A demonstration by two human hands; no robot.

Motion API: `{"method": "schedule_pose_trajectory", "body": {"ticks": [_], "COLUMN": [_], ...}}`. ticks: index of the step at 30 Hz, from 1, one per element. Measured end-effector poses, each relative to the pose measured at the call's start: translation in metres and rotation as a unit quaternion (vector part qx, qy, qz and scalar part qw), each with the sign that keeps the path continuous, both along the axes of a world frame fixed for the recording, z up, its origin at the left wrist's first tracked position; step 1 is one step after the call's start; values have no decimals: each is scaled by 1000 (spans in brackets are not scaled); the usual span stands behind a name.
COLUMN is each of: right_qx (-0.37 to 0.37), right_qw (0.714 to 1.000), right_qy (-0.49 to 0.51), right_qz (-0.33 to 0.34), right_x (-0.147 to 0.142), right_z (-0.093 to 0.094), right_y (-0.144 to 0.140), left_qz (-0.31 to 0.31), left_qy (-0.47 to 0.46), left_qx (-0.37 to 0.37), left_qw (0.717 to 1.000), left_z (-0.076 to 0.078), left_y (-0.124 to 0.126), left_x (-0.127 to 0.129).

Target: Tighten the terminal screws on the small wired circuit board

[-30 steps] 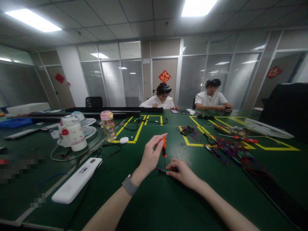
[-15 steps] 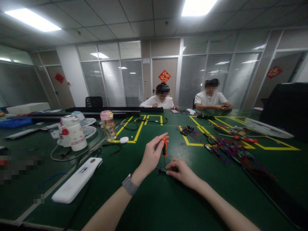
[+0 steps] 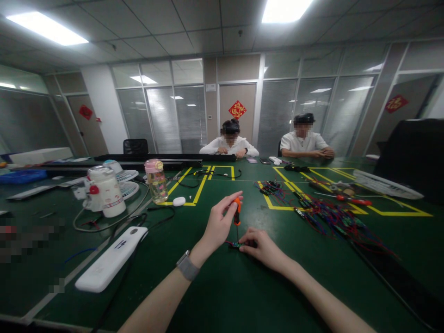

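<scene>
My left hand (image 3: 222, 217) is closed around the orange and black handle of a screwdriver (image 3: 237, 213), which stands upright. The screwdriver's thin shaft runs down to a small green circuit board (image 3: 236, 245) with wires at its left end. My right hand (image 3: 258, 247) pinches the right side of that board against the green table, with thumb and fingers close together. Exactly where the tip meets the board is too small to make out.
To the right lies a heap of wired circuit boards (image 3: 333, 217), with a red-handled screwdriver (image 3: 354, 200) behind it. At the left are a white handheld device (image 3: 113, 259), a white jug (image 3: 109, 194) and a pink-lidded bottle (image 3: 156, 182). Two people sit across the table.
My hands, the screwdriver and the board keep practically the same place. Across the table, the person in the middle has lowered their head and brought their hands closer together.
</scene>
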State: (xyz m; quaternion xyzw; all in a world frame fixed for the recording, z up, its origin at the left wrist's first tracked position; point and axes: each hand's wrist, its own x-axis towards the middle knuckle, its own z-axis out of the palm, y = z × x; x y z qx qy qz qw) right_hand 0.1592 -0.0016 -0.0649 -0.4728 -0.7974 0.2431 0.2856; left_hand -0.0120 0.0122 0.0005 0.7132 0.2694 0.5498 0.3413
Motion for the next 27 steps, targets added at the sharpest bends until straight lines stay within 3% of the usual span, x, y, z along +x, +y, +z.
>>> {"method": "schedule_pose_trajectory", "body": {"ticks": [7,14,19,24,27], "right_qx": [-1,-4,-5,0,1], "right_qw": [1000,1000,1000,1000,1000], "right_qy": [-3,-2,1,6,6], "right_qz": [-1,-5,-1,4,5], "right_x": [0,-1,0,0,0], "right_z": [0,0,-1,-2,-1], "right_y": [0,0,0,1,1], "left_qz": [11,144,37,116,56], "left_qy": [-1,56,40,57,52], "left_qx": [6,92,61,109,79], "left_qw": [1000,984,997,986,994], "left_z": [1,2,1,2,3], "left_y": [0,-3,-1,-2,-3], "left_x": [0,-1,0,0,-1]}}
